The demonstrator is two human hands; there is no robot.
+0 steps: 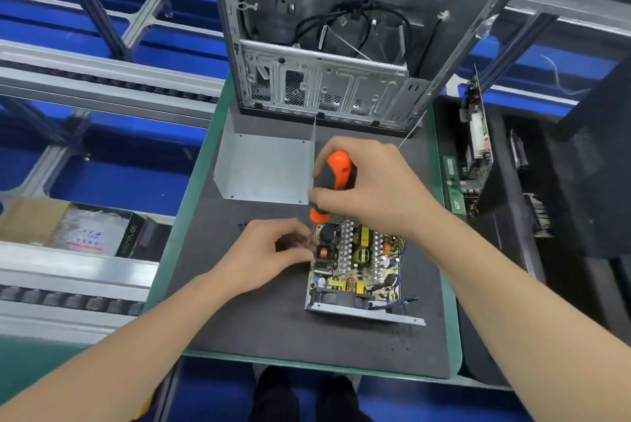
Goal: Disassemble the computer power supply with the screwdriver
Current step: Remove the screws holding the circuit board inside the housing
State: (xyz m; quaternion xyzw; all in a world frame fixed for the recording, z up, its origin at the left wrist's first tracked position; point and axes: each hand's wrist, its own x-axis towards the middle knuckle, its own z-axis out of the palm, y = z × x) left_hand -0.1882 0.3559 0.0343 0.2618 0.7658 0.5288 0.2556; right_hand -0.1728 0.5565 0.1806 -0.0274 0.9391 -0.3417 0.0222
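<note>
Open grey metal power supply point(355, 268) sits near-centre on the dark foam mat point(259, 326). Risk: the tip slipping off the screw (hidden from me) and gouging components, should the upright orange-and-black screwdriver point(334, 179) tilt. Lid off, crowded circuit board bare. Right hand point(379, 189) grips the handle; left hand point(269, 251) pinches the shaft at the far-left corner.

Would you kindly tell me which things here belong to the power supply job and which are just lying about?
Job: power supply, screwdriver, right hand, left hand, metal cover.
Lying about: PC case, circuit boards, cardboard box.
</note>
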